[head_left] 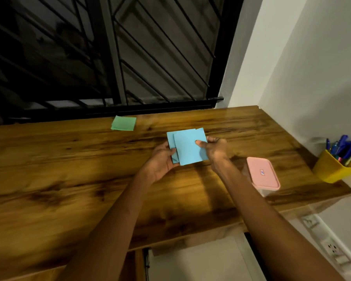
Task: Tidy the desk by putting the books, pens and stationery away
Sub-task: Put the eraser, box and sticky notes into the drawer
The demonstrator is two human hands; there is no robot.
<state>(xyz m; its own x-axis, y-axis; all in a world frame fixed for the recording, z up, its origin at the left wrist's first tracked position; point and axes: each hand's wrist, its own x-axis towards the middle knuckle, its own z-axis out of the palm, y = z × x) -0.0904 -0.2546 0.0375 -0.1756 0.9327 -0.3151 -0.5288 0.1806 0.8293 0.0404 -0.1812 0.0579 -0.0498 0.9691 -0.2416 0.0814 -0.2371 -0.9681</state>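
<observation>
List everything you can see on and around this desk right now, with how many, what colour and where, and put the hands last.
blue paper squares: at least two overlapping, light blue, held above the middle of the desk
green paper stack: one, green, far edge of the desk near the window
lidded container: one, pink lid on a clear base, desk's right side
pen pot: one, yellow, far right of the desk by the wall
pens: several, mostly blue, standing in the pot
desk: one, brown wood
window grille: one, black, behind the desk
wall sockets: white strip, lower right
left hand: holding the blue squares' left edge
right hand: thumb on the front square
</observation>
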